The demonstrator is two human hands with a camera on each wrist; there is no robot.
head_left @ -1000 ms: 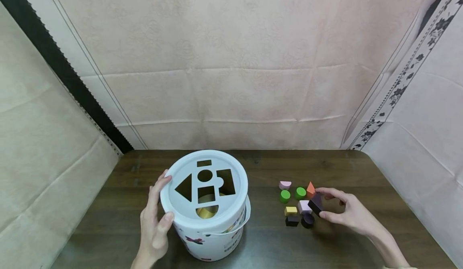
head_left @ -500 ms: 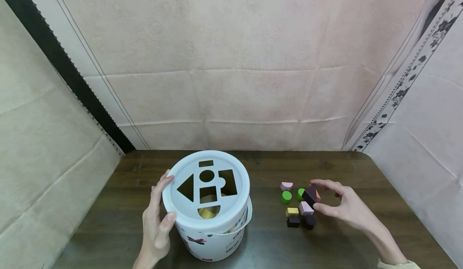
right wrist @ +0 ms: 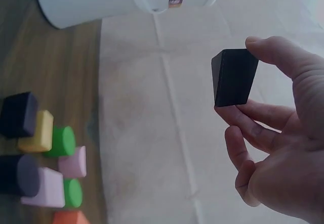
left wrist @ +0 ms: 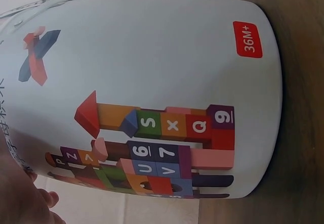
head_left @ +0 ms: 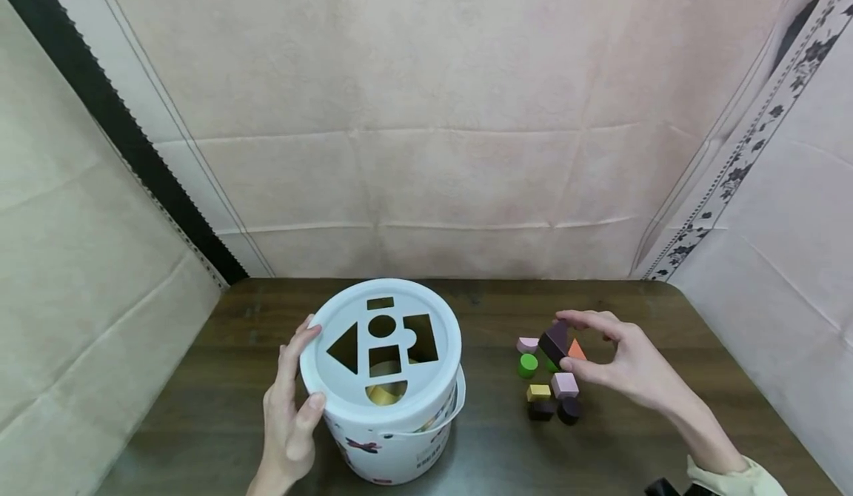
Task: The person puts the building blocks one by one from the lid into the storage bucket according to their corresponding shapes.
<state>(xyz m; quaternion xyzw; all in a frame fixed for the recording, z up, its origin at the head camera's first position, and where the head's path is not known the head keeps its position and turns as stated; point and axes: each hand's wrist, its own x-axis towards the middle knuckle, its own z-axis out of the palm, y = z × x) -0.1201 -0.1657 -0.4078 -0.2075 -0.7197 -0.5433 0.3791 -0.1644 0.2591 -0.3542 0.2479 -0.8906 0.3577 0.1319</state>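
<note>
My right hand (head_left: 636, 363) pinches a dark triangular block (head_left: 554, 342) between thumb and fingertips, raised above the other blocks. In the right wrist view this block (right wrist: 236, 77) shows its flat dark face and a slanted side. My left hand (head_left: 288, 418) grips the side of a white bucket (head_left: 400, 459), fingertips and thumb at the edge of its lid. The pale blue lid (head_left: 331, 387) has several shaped holes, including a triangle, a circle and a half circle. Printed block pictures cover the bucket wall (left wrist: 152, 62) in the left wrist view.
Right of the bucket lie a pink half-round block (head_left: 527, 345), a green cylinder (head_left: 528, 365), an orange triangular block (head_left: 576, 350), a lilac block (head_left: 564, 385), a yellow block (head_left: 538, 392) and two dark blocks. Another green piece is mostly hidden. Cloth hangs behind the wooden table (head_left: 493, 451).
My right hand has moved left and upward with the dark triangular block, which now covers most of one green piece. My left hand stays at the bucket's side.
</note>
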